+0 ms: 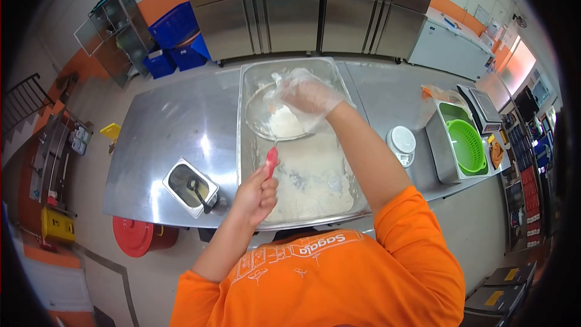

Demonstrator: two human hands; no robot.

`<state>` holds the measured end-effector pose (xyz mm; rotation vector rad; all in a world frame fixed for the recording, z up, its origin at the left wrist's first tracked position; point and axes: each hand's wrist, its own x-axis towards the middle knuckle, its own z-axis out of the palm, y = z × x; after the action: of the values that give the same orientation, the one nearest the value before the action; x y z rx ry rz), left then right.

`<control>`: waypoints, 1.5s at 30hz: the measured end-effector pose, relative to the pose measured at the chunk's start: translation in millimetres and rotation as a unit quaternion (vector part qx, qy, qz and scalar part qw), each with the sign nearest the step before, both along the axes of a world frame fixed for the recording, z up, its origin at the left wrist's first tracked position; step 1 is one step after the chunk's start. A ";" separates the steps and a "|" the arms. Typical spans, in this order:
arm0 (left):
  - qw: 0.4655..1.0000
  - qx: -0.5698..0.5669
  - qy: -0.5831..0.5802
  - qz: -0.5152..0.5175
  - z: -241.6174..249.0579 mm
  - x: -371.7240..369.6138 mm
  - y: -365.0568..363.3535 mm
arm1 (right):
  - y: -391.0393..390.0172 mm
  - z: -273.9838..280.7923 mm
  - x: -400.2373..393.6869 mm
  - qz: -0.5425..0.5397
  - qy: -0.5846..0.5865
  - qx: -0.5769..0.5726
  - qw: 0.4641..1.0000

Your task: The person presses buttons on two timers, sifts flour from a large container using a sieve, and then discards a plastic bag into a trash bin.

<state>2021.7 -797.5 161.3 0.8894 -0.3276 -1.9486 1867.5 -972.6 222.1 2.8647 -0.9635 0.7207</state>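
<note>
My left hand (257, 198) is wrapped round the red handle (272, 160) of a round sieve (257, 122). The sieve rests over the far half of a large metal tray (244, 172), with white powder (284, 124) in its mesh. Above the sieve is my right hand (307, 95) in a clear plastic glove, blurred, its fingers hard to make out. Pale powder (311, 163) covers the tray's near half.
A metal container (213, 192) with a black-handled utensil stands left of the tray. To the right are a white round-topped item (402, 140), a metal bin (437, 145) with a green basket (466, 145), and a scale (484, 109).
</note>
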 end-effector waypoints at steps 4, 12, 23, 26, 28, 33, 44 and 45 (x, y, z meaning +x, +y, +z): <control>1.000 0.017 0.011 0.002 -4.4 -2.7 6.0 | 16.8 -4.7 -6.5 -0.044 -0.108 0.177 0.977; 0.999 -0.012 -0.017 -0.025 0.4 -8.4 14.8 | -7.8 -37.3 -20.1 -0.068 0.141 0.156 0.975; 0.998 -0.032 -0.047 -0.032 14.7 -6.6 26.0 | -9.2 -41.0 5.8 -0.040 0.166 0.165 0.971; 0.999 -0.011 -0.036 -0.006 6.6 1.4 21.5 | -20.3 -43.8 9.6 -0.035 0.031 0.135 0.990; 1.000 -0.001 -0.022 0.014 4.8 4.7 23.7 | 3.8 2.6 9.4 -0.084 0.093 0.202 0.971; 0.999 -0.036 -0.017 -0.029 11.0 5.9 29.2 | 6.2 -19.3 7.9 -0.135 0.117 0.205 0.962; 0.999 -0.024 -0.028 -0.011 3.5 3.7 21.5 | -17.3 -35.7 10.0 0.015 0.149 0.112 0.982; 0.999 -0.018 -0.027 0.006 1.8 5.2 17.5 | -14.8 -29.8 12.3 -0.023 0.199 0.058 0.978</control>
<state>2027.0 -780.0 163.1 0.9204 -0.3869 -1.9047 1879.9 -987.5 192.4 2.9022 -1.0322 0.0752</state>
